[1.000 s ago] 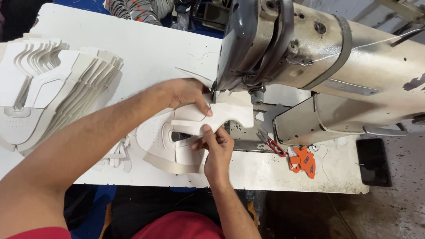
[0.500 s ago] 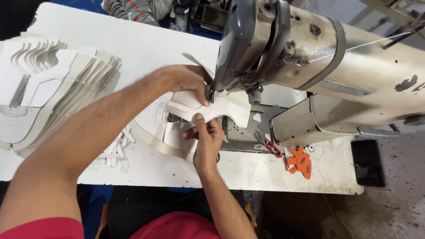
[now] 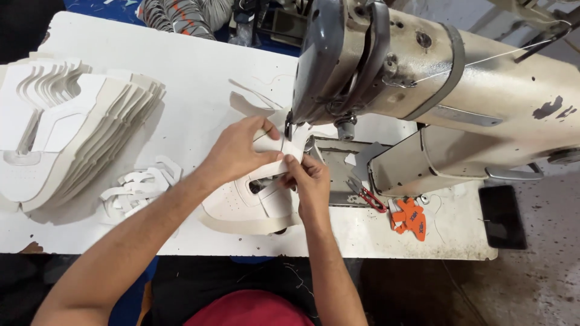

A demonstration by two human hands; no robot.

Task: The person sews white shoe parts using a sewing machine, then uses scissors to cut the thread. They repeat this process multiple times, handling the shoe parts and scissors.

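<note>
Left hand (image 3: pixel 238 151) lies palm-down, fingers curled and pinching the white shoe upper piece (image 3: pixel 254 202) at its top edge, just beside the needle area of the sewing machine (image 3: pixel 423 90). Right hand (image 3: pixel 311 184) grips the same piece from below, fingertips touching those of the left. The piece lies flat on the white bench (image 3: pixel 181 90). Beyond the right hand lie red-handled snips (image 3: pixel 365 194) and an orange tag (image 3: pixel 411 218). Well beyond the left hand, a stack of white cut pieces (image 3: pixel 66 133); nearer, loose white strips (image 3: pixel 139 187).
</note>
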